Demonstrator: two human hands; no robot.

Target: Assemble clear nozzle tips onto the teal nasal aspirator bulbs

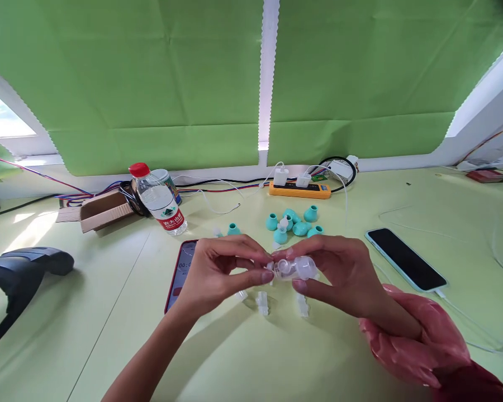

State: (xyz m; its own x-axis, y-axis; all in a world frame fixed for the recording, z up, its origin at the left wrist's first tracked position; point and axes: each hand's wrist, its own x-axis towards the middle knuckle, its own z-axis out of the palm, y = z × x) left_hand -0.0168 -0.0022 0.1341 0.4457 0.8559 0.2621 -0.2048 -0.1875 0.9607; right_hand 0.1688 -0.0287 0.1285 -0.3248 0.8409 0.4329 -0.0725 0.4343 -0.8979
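Over the table, my right hand (347,268) holds a clear plastic part (305,268) with a rounded body and a round opening, between thumb and fingers. At its left end, my left hand (218,271) pinches a small whitish plastic piece (270,267), mostly hidden by the fingertips. The two pieces meet or nearly touch; I cannot tell which. Below my hands lie translucent plastic pieces (262,303), with another (302,305) under the right thumb. Beyond them sits a group of teal funnel-shaped caps (300,228), one bearing a whitish tip. A separate teal cap (233,229) is behind my left hand.
A phone (180,273) showing a timer lies partly behind my left hand. Another phone (406,259), plugged in, is at right. Behind are a water bottle (161,204), a cardboard box (104,210) and an orange power strip (299,190). A black curved object (29,268) stands left.
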